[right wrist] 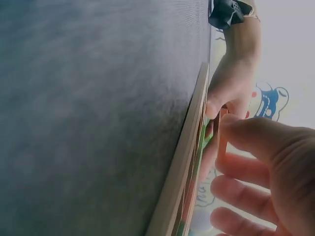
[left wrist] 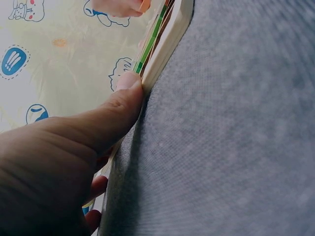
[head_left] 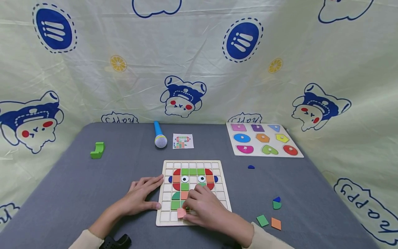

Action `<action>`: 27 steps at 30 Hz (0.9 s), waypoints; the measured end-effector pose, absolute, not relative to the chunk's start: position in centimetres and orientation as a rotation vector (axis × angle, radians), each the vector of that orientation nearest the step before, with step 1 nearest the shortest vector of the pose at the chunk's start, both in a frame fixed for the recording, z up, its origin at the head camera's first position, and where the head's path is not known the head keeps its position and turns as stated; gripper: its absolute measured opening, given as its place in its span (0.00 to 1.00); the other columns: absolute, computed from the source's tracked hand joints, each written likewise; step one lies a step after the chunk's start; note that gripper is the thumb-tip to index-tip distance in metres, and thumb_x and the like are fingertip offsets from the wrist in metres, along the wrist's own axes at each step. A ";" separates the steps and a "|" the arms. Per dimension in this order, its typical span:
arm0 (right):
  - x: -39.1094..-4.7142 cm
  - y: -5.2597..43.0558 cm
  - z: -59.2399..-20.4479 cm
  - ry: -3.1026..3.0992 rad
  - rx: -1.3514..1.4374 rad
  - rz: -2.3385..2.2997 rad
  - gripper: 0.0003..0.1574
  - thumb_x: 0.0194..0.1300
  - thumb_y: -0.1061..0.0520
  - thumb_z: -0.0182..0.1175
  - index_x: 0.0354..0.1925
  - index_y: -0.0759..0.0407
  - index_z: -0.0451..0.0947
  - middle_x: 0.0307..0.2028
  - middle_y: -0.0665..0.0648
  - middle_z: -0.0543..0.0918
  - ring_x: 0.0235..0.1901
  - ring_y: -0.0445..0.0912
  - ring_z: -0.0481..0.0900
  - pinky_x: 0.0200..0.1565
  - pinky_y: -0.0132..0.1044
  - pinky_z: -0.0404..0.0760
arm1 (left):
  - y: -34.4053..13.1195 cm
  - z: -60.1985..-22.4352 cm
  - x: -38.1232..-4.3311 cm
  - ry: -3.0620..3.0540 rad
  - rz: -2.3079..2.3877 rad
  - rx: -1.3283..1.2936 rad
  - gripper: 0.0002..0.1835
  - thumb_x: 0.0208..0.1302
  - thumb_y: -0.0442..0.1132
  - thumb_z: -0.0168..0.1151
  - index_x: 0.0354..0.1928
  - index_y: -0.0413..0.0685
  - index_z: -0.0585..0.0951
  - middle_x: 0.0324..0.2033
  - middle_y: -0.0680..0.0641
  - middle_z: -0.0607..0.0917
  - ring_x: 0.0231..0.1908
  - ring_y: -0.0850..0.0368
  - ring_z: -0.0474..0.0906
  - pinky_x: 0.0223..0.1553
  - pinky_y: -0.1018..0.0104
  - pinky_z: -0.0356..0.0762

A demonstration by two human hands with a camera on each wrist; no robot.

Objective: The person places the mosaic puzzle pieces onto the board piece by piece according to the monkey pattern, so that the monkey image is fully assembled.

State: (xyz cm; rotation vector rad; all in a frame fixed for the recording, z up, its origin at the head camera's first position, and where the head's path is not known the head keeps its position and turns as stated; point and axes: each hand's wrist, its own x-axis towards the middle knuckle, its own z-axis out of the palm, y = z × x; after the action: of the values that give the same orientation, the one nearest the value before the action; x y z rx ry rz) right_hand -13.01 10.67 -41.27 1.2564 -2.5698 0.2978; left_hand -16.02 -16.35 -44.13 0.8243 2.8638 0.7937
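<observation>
A white gridded board [head_left: 166,218] lies on the grey table, bearing red, green, orange and blue tiles and two round eye pieces [head_left: 185,179]. Spread along its left edge is my left hand [head_left: 141,196]; in the left wrist view the thumb [left wrist: 120,101] presses the board's rim. Over the lower middle of the board, my right hand [head_left: 206,207] pinches a salmon-orange square tile [head_left: 181,213] between thumb and index finger. That tile [right wrist: 223,132] stands just off the board in the right wrist view. My right hand hides part of the lower right grid.
Loose at the right are a green square [head_left: 262,220], an orange square [head_left: 276,223], a green rounded piece [head_left: 276,205], a blue triangle [head_left: 277,199] and a blue half-circle [head_left: 251,167]. Farther back: a pattern card [head_left: 183,141], toy microphone [head_left: 159,135], green block [head_left: 97,150] and shape board [head_left: 255,152].
</observation>
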 end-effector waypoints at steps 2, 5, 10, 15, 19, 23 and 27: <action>-13.1 10.3 -41.3 -2.569 1.260 0.277 0.09 0.53 0.43 0.67 0.32 0.44 0.83 0.32 0.42 0.78 0.37 0.39 0.67 0.43 0.35 0.70 | -16.4 -44.1 -16.0 2.868 0.794 0.829 0.44 0.53 0.63 0.62 0.69 0.49 0.65 0.69 0.50 0.65 0.62 0.47 0.62 0.51 0.49 0.54; -13.1 9.8 -41.3 -2.593 1.268 0.241 0.10 0.54 0.43 0.66 0.32 0.44 0.83 0.32 0.43 0.78 0.37 0.39 0.67 0.42 0.34 0.68 | -16.4 -44.2 -15.9 2.875 0.796 0.838 0.44 0.53 0.63 0.63 0.69 0.49 0.65 0.69 0.50 0.65 0.62 0.47 0.62 0.51 0.49 0.54; -13.2 9.2 -41.3 -2.597 1.279 0.178 0.09 0.54 0.42 0.65 0.32 0.42 0.83 0.32 0.42 0.77 0.37 0.39 0.66 0.41 0.34 0.66 | -16.4 -44.2 -15.9 2.883 0.796 0.842 0.44 0.53 0.63 0.63 0.69 0.49 0.65 0.69 0.50 0.65 0.62 0.48 0.63 0.51 0.50 0.54; -13.3 8.9 -41.5 -2.553 1.280 0.134 0.10 0.51 0.42 0.65 0.31 0.42 0.82 0.33 0.42 0.77 0.37 0.40 0.67 0.41 0.34 0.65 | -16.3 -44.2 -16.0 2.889 0.790 0.851 0.44 0.53 0.63 0.63 0.69 0.49 0.65 0.69 0.49 0.66 0.62 0.48 0.63 0.51 0.50 0.54; -13.2 8.7 -41.5 -2.552 1.276 0.112 0.10 0.50 0.42 0.65 0.31 0.41 0.82 0.32 0.42 0.77 0.36 0.40 0.67 0.41 0.34 0.64 | -16.3 -44.2 -16.0 2.902 0.781 0.858 0.44 0.53 0.62 0.63 0.68 0.49 0.66 0.69 0.49 0.66 0.62 0.48 0.63 0.51 0.50 0.55; -13.3 8.5 -41.7 -2.535 1.282 0.097 0.10 0.49 0.40 0.66 0.30 0.41 0.82 0.31 0.41 0.77 0.36 0.40 0.66 0.40 0.34 0.63 | -16.3 -44.3 -16.0 2.908 0.775 0.854 0.44 0.53 0.62 0.63 0.68 0.49 0.66 0.69 0.50 0.66 0.62 0.48 0.63 0.51 0.50 0.55; -13.3 8.4 -41.8 -2.511 1.289 0.094 0.12 0.48 0.38 0.67 0.28 0.41 0.82 0.30 0.41 0.76 0.36 0.39 0.66 0.39 0.33 0.62 | -16.3 -44.3 -16.0 2.909 0.775 0.858 0.43 0.53 0.62 0.63 0.68 0.49 0.66 0.69 0.50 0.66 0.62 0.48 0.63 0.50 0.50 0.55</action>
State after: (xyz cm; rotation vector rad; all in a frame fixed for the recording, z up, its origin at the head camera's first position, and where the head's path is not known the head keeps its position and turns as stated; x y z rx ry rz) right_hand -13.30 8.41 -41.83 1.2893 -2.5109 0.0940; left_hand -15.97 -16.29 -44.26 0.8577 2.9086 0.7754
